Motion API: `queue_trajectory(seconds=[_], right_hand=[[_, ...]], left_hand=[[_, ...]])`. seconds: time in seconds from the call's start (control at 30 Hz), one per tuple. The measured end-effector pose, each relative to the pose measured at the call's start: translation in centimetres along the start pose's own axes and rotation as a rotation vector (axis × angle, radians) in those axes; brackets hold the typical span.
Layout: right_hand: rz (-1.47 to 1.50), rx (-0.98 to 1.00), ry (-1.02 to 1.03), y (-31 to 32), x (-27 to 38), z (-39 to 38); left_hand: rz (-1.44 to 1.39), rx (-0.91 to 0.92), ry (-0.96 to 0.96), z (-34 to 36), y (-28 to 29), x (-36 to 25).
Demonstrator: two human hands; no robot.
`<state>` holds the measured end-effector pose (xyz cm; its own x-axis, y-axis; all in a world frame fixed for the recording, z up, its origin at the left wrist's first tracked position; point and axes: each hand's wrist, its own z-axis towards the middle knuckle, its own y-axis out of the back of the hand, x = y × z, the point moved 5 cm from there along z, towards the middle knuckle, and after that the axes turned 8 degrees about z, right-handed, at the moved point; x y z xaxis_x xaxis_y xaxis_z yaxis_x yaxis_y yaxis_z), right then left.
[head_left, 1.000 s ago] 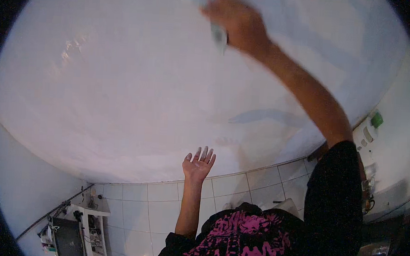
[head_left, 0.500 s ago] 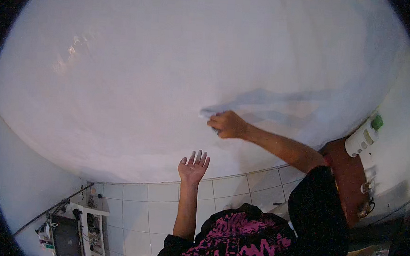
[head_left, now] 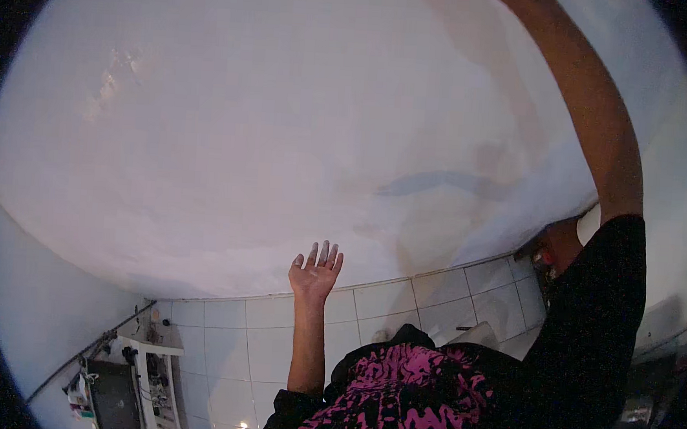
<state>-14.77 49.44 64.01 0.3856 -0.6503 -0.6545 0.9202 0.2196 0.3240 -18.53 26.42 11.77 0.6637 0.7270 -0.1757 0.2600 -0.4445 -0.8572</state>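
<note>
A broad white wall (head_left: 245,146) fills most of the view, with a rough, shiny patch toward its left side. My left hand (head_left: 314,276) is held palm up low before it, fingers spread, with whitish residue on the fingertips and nothing in it. Raised high along the right side, my right arm (head_left: 587,96) reaches past the top edge, so the right hand and anything in it are out of sight. The arm's soft shadow falls on the wall.
White floor tiles (head_left: 270,316) run along the wall's foot. At lower left stand a white rack (head_left: 161,388) and a dark panel (head_left: 114,397). A reddish-brown piece of furniture (head_left: 566,242) sits at the right, partly behind my sleeve.
My right hand has swept up from the middle of the wall and out of the top of the view. My left hand has shifted slightly left and up, still open.
</note>
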Motion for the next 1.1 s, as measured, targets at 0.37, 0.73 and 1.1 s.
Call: queue_trajectory(seconds=[0.37, 0.73, 1.1], right_hand=[[-0.176, 0.145, -0.262, -7.1, 10.4, -13.3], [0.345, 0.196, -0.938, -12.0, 26.8, -22.4], [0.013, -1.209, -2.377, -0.5, 55.1, -40.6]], left_hand=[[0.028, 0.059, 0.15, -0.8, -0.2, -0.6], [0.186, -0.127, 0.345, 0.5, 1.5, -1.7], [0.349, -0.494, 0.565, 5.8, 8.3, -5.6]])
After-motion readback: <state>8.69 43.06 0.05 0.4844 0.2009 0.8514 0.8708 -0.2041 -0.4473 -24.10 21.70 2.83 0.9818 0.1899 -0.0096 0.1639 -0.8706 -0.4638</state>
